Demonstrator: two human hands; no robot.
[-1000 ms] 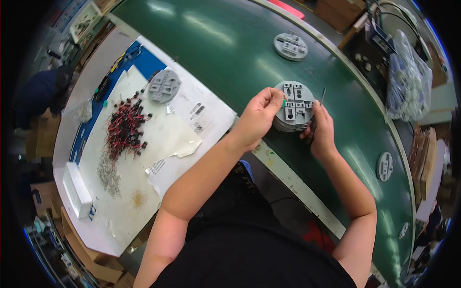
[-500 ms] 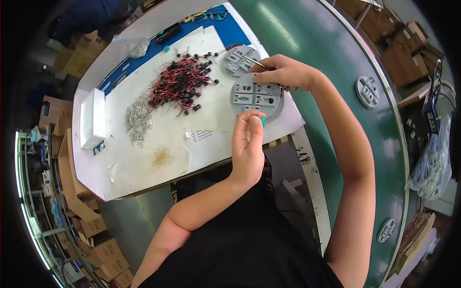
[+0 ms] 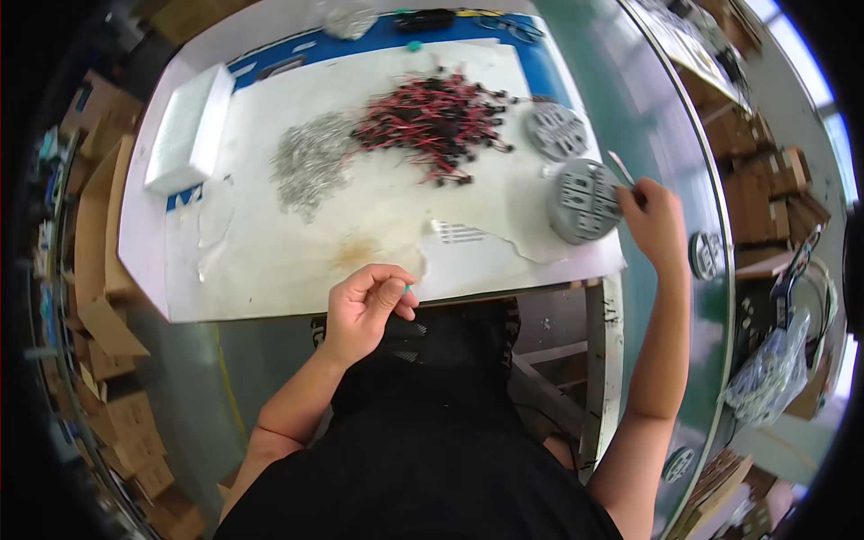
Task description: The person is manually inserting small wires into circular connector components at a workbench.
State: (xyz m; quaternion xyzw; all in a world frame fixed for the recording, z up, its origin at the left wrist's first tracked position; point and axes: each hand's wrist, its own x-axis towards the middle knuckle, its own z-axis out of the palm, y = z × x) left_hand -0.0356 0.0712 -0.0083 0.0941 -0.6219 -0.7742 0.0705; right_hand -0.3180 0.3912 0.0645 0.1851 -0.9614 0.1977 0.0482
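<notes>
The bare left grip (image 3: pixel 364 312) hangs before the torso (image 3: pixel 423 450), fingers curled, thumb (image 3: pixel 389 293) drawn in against them. The left forearm (image 3: pixel 301 389) slants inward from a bent elbow (image 3: pixel 268 439). The right grip (image 3: pixel 657 223) reaches farther forward and outward, fingers bent leftward, the right forearm (image 3: pixel 661 333) nearly straight behind it.

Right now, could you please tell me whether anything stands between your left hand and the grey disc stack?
Nothing visible does: between the left hand and the grey disc stack lies only torn paper. The right hand is at the stack's right edge, and the wire pile lies farther back.
</notes>
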